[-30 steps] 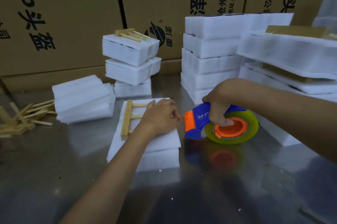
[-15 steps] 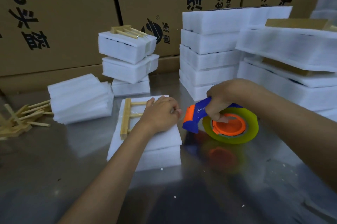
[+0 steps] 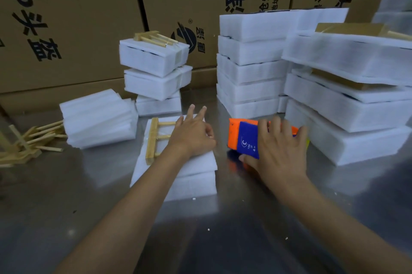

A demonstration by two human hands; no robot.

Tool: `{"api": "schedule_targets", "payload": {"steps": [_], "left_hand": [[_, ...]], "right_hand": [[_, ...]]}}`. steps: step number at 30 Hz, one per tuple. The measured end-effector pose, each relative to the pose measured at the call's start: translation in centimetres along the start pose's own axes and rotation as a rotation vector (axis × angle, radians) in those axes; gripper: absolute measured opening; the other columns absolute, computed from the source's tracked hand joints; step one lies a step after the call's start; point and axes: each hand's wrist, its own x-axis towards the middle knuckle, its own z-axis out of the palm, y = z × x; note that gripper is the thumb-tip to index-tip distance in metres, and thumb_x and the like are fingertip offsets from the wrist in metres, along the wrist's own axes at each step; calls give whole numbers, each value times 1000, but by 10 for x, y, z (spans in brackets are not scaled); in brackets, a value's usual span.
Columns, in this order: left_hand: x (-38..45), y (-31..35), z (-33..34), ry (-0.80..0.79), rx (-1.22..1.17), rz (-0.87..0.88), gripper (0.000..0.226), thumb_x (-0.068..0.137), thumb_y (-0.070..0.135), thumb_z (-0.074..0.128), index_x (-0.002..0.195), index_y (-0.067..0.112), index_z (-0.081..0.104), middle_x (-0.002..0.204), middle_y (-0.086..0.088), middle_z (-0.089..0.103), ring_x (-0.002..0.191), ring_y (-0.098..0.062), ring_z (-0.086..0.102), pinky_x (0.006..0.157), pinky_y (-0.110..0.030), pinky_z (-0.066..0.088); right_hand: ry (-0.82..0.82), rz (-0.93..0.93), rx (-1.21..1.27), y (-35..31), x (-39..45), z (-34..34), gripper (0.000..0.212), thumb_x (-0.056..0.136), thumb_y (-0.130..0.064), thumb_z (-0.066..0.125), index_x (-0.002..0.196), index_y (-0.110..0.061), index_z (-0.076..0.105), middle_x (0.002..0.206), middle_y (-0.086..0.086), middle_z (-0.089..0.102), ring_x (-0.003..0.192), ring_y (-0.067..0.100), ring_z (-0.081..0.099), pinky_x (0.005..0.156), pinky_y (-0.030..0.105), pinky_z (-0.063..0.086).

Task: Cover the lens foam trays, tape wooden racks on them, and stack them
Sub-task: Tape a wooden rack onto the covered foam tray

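A covered white foam tray [image 3: 191, 175] lies on the metal table [image 3: 89, 195] in front of me, with a wooden rack [image 3: 152, 139] on its top. My left hand [image 3: 191, 137] rests on the tray's top over the rack's right end, two fingers stretched forward. Just right of the tray, an orange and blue tape dispenser [image 3: 245, 137] lies tipped on its side. My right hand [image 3: 278, 151] holds it from above, fingers over the top and thumb at its near edge. Behind, a stack of three finished trays [image 3: 156, 61] carries a rack [image 3: 153, 38] on top.
A pile of foam sheets [image 3: 98, 119] lies at the left, with loose wooden racks [image 3: 29, 139] beside it. Tall stacks of foam trays [image 3: 249, 68] and wider foam trays [image 3: 347, 104] stand at the right. Cardboard boxes [image 3: 66, 28] wall the back.
My right hand has tipped the tape dispenser over onto its side and now lies across its top. My left hand has stretched two fingers forward on the tray.
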Motion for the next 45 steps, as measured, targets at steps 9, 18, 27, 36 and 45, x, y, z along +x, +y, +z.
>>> {"api": "schedule_targets", "payload": {"steps": [9,18,27,36,45], "left_hand": [[2,4,3,-38,144,-5,24,86,36,58,103,34,75,165,5,-7,149,-22,-21,120,-47,-7],[-7,14,-3,68,453,-22,74,89,58,46,154,39,16,165,-3,-11,149,-25,-19,116,-60,-12],[-101,-55,-8,617,-961,-552,57,92,51,49,143,24,43,146,-3,46,132,-25,44,109,-42,35],[-116,-76,14,189,-1378,-461,41,74,60,68,109,39,72,111,7,73,107,-13,67,106,-40,43],[-117,-67,10,298,-1355,-487,86,60,64,67,141,42,48,133,18,57,120,-6,53,109,-32,36]], "right_hand": [[78,65,135,-10,-26,18,49,91,-40,61,128,-11,48,116,10,55,111,28,50,108,49,33],[186,71,308,-13,-43,16,74,80,-35,71,142,-1,49,140,20,52,137,37,44,117,58,24],[152,45,1132,-50,-49,-6,42,101,-36,43,137,-19,56,131,-1,62,123,22,54,104,34,38],[-240,428,1798,-113,-33,0,24,96,-27,60,116,-38,70,110,-23,72,108,1,63,90,24,49],[-313,419,1771,-105,-31,-2,33,98,-32,61,131,-34,64,122,-19,67,116,7,60,105,34,48]]}}
